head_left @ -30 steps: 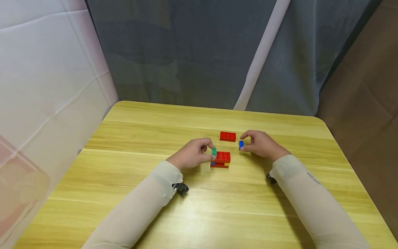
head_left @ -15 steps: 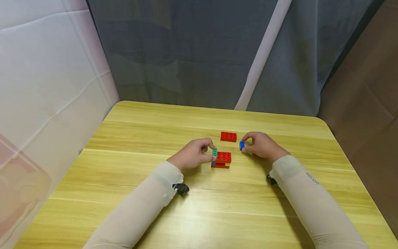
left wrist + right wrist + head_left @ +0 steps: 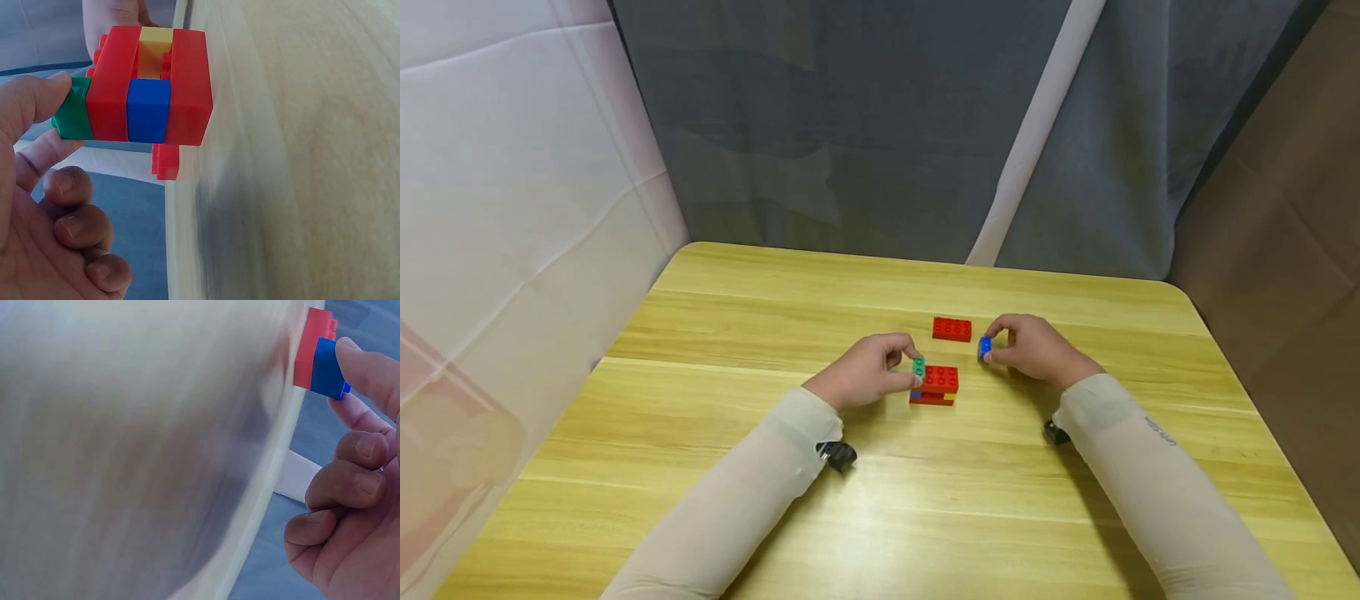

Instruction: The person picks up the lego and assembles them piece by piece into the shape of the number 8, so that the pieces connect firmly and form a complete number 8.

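Green brick [image 3: 917,365]: small, studded, seated at the left end of the stacked block [image 3: 935,385], on its top. The block comprises red layers with blue and yellow pieces between, standing flat on the table [image 3: 880,500]. Blue brick [image 3: 984,347]: small, tilted, lifted just right of the block.

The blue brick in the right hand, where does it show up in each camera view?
Head: the blue brick sits right of centre, pinched in the right hand, just below the loose red brick.
Left wrist: not in it; the blue there belongs to the stacked block.
Right wrist: blue brick at upper right, under the thumb.
Shared landmark: the loose red brick.
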